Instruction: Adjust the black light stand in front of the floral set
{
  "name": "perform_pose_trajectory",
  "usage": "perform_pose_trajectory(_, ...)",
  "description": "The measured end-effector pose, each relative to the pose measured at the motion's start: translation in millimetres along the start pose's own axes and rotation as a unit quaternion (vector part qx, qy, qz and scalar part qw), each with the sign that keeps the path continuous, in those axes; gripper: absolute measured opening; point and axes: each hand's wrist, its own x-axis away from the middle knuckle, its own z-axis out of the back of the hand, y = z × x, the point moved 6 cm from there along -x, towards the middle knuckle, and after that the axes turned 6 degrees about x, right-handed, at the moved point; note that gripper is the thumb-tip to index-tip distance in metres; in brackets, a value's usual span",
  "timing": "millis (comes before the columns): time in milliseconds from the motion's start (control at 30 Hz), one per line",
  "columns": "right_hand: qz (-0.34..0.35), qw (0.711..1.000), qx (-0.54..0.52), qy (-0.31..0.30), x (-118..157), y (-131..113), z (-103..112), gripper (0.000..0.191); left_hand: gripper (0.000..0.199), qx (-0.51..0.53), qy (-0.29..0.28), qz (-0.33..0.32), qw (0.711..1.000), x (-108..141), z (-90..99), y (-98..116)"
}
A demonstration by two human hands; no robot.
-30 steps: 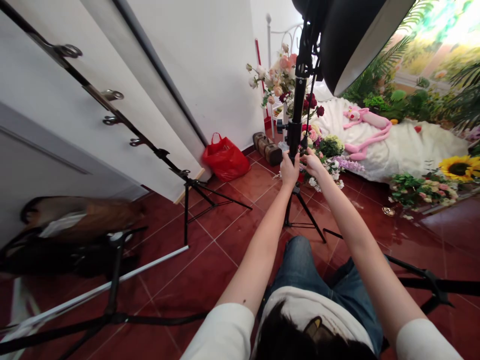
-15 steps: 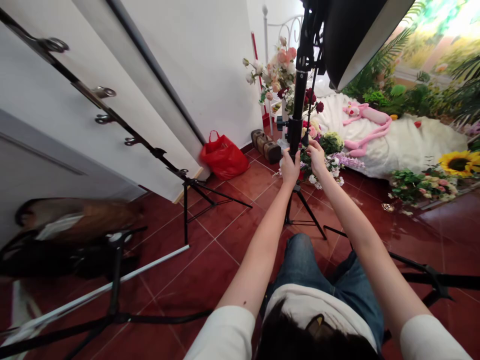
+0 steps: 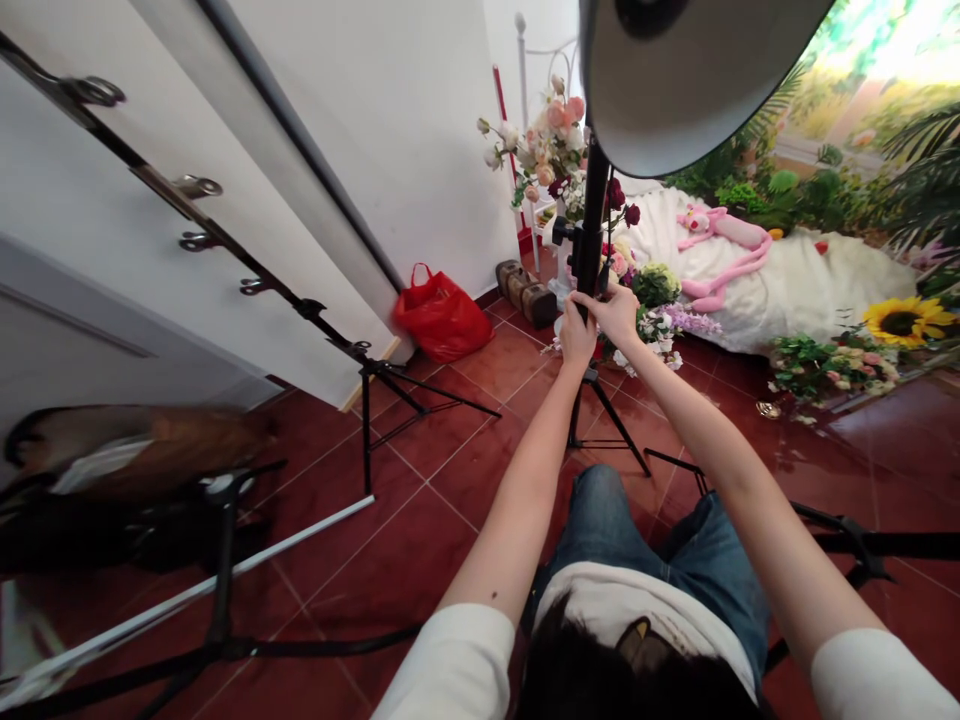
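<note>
A black light stand (image 3: pixel 595 215) rises in front of me, with a large lamp reflector (image 3: pixel 690 90) at its top and a cable (image 3: pixel 610 225) hanging along the pole. My left hand (image 3: pixel 577 335) is wrapped round the pole below its clamp knob (image 3: pixel 561 231). My right hand (image 3: pixel 617 314) closes round the same pole from the right, just beside the left, its thumb side against it. The lower end of the cable is close to the right hand. The reflector now shows its pale inner side.
Several tripod legs (image 3: pixel 221 600) stand on the red tiles at left and right. A red bag (image 3: pixel 442 318) and a brown chest (image 3: pixel 527 293) lie by the wall. Artificial flowers (image 3: pixel 551 140) and a pink plush toy (image 3: pixel 727 240) on white cloth are beyond the stand. A white pole (image 3: pixel 300 540) lies left.
The reflector has swung round, from its black outer side to its pale inside facing me. My right hand has moved left onto the pole, next to my left hand.
</note>
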Motion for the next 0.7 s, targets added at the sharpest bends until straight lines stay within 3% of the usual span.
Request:
perform_pose_trajectory(200,0.014,0.997,-0.076,-0.016,-19.6,-16.5,4.3,0.028,0.059,0.008,0.021,-0.026,0.999,1.6,1.1,6.0)
perform_pose_trajectory(533,0.102,0.976,-0.176,-0.072,-103.5,-75.1,18.1,0.035,0.062,0.013,0.036,-0.035,0.999,4.3,1.3,7.8)
perform_pose_trajectory(700,0.099,0.974,-0.179,-0.095,-112.0,-91.3,21.4,0.041,0.064,0.004,0.070,-0.033,0.997,5.3,0.1,7.5)
